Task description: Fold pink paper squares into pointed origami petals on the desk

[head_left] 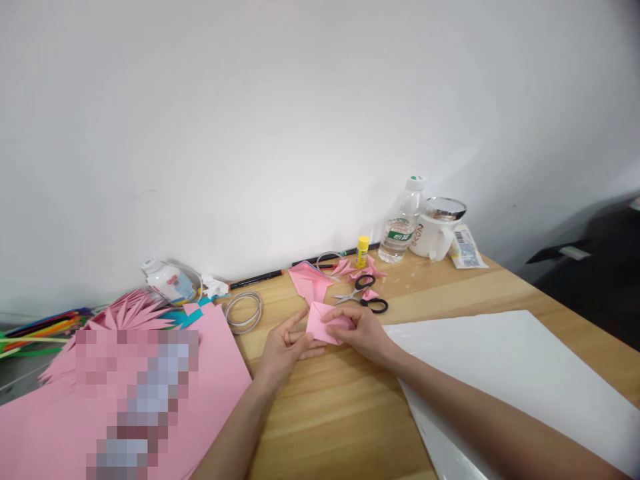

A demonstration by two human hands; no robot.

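Observation:
A small folded square of pink paper [318, 324] is held between my two hands, a little above the wooden table. My left hand [286, 348] grips its left edge, thumb in front and the other fingers behind. From the right, my right hand [361, 331] has its thumb and fingertips on the paper's face, covering part of it. Just beyond the paper lie scissors [361, 291] with black handles, blades parted. More folded pink paper [311, 283] rests behind my hands, and small pink paper pieces [367, 270] are scattered around a yellow glue stick [363, 253].
Large pink sheets [220, 360] and a pleated pink paper shape [127, 312] cover the left side. A tape roll [243, 312], black pens [257, 279] and a white bottle [169, 281] line the back. At right stand a water bottle [400, 227], a mug [431, 235] and a white board [500, 360].

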